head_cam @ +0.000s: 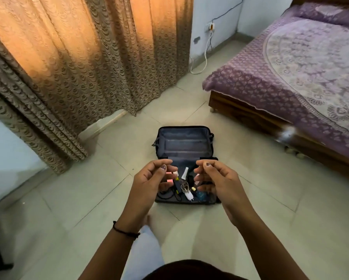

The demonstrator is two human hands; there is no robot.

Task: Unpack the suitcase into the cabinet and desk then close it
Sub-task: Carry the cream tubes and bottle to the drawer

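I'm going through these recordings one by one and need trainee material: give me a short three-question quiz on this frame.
1. True or false: the small dark fabric suitcase lies open on the tiled floor.
2. What does the left hand or right hand hold? A) a cable B) nothing C) a bottle
3. Fill in: the purple-covered bed stands to the person's ____.

Key: 1 true; 2 B; 3 right.

Surface: pale tiled floor [250,199].
Item beyond both hands: dark suitcase [184,144], lying open and flat on the tiles.
Item right of the right hand [216,182]: wooden bed [250,116], standing on the floor.
Item far beyond the hands: white cable [199,67], looped on the tiles.
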